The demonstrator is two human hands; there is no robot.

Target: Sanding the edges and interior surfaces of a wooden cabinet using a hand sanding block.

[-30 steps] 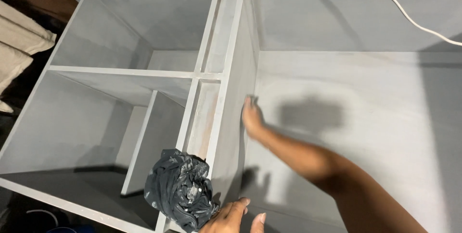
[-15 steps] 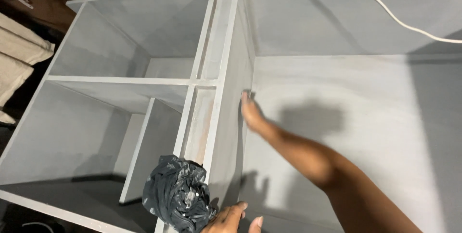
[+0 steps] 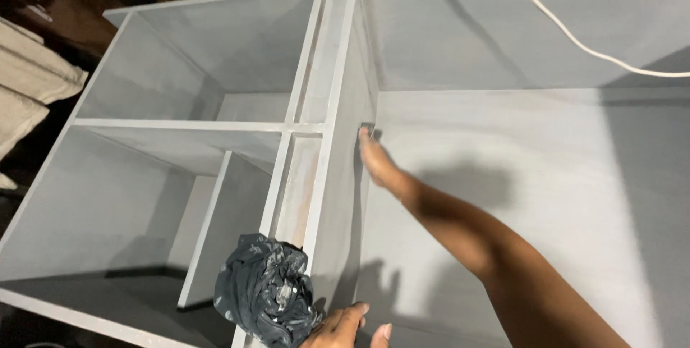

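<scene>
Only 1 view is given, from a camera worn on the person's head. It looks steeply down and forward into a grey cabinet lying open-side up, close enough that the cabinet fills nearly the whole frame and its lower edge is cut off. The right hand reaches in from the lower right; the left hand sits at the bottom edge.

grey wooden cabinet — crumpled dark rag on its divider edge.
</scene>
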